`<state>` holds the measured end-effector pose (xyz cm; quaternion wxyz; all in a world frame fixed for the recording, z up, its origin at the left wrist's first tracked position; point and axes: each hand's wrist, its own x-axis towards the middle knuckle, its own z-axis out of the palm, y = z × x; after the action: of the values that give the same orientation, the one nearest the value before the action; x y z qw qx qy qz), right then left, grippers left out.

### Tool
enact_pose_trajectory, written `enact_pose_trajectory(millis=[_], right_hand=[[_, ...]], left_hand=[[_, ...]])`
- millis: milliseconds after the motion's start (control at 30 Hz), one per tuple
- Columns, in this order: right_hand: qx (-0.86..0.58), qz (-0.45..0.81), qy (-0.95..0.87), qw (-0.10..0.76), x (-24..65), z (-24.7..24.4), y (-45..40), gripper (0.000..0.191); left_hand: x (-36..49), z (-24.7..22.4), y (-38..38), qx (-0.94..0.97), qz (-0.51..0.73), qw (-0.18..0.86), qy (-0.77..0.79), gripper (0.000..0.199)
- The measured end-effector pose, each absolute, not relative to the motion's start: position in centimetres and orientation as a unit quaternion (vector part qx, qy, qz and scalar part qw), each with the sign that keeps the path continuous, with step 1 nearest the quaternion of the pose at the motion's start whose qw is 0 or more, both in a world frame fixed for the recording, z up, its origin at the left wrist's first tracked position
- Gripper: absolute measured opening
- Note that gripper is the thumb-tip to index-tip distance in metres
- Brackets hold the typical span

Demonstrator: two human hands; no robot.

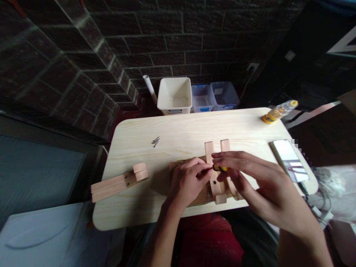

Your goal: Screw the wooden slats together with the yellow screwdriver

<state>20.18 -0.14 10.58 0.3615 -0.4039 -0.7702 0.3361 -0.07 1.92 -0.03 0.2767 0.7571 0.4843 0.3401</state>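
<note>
My right hand [258,181] reaches over a small yellow-and-black screwdriver [221,168], its handle between the thumb and the long, fairly straight fingers. At the screwdriver's tip, my left hand [191,176] has thumb and forefinger pinched together; what they hold is hidden. Below both hands lies a brown wooden board [201,196], partly covered by my left hand. Across it lie two pale wooden hooks, a left hook [209,150] with a dark hole near its curved end and a right hook [225,145] mostly behind my right hand.
Two more wooden hooks [116,185] lie side by side on the table's left. Several screws [155,141] are near its middle. A clear bottle with yellow ends [279,111] and a phone [290,159] are at right. Bins [174,107] stand behind the table [133,129].
</note>
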Motion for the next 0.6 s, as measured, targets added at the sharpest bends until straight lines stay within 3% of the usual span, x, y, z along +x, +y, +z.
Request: enact_pose_trajectory(millis=[600], right_hand=[[-0.433,0.279,-0.769,0.377,20.16,10.57,0.09,0.027]], left_hand=[[0.00,0.16,1.88,0.753,0.348,0.286,0.480,0.008]])
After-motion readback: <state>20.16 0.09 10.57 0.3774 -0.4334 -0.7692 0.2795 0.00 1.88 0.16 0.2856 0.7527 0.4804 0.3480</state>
